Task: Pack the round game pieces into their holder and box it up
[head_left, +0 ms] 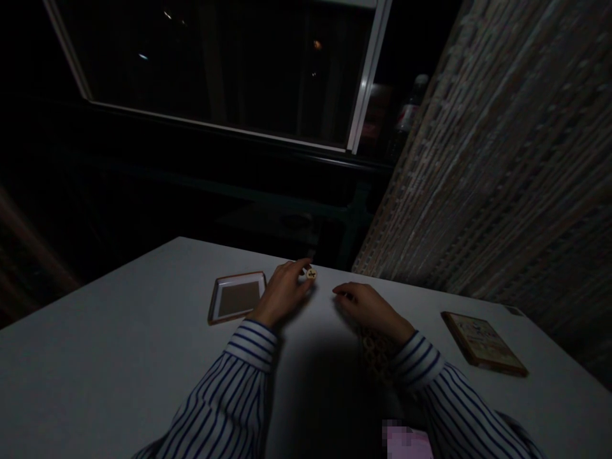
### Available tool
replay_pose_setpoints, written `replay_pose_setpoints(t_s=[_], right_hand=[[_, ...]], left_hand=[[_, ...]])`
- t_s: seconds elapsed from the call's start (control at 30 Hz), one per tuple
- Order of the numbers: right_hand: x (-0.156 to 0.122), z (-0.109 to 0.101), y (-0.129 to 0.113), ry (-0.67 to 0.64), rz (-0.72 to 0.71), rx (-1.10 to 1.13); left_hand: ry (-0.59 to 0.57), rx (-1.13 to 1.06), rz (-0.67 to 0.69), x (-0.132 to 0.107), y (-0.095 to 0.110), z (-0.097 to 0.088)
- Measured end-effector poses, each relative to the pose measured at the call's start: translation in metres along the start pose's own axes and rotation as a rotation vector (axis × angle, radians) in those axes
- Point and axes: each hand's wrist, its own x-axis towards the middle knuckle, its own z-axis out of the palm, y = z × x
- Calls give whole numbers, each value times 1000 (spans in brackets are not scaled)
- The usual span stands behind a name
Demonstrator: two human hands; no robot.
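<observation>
My left hand (pixel 284 292) pinches a small round wooden game piece (pixel 311 274) between thumb and fingertips, close to the table's far edge. A dark mark shows on the piece's pale face. To the right, my right hand (pixel 366 305) hovers low over the table with its fingers loosely bent and pointing left; I see nothing between them. Several similar round pieces (pixel 375 354) lie beneath my right wrist, partly hidden and in shadow. Just left of my left hand is a shallow open tin (pixel 213 305) with a brown inside, its near right corner hidden by the hand.
A flat tin lid with a printed picture (pixel 485 343) lies on the white table (pixel 119 357) at the right. Beyond the table hangs a string curtain (pixel 459 191), with a bottle (pixel 408 115) by the window (pixel 215 70). A pink blurred patch (pixel 408 442) shows at the bottom.
</observation>
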Motion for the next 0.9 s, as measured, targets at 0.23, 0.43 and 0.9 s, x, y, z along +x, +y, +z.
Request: replay_pose_setpoints(t_s=[0.23,0.43,0.9], right_hand=[[-22,-13,6,129,28,117],[-41,-25,13,195,54,187],[-64,-40,19,228,66,192]], left_hand=[[28,0,85,4,25,-10],[48,-4,184,2,42,-11],[-75,11,318,-4,70,-3]])
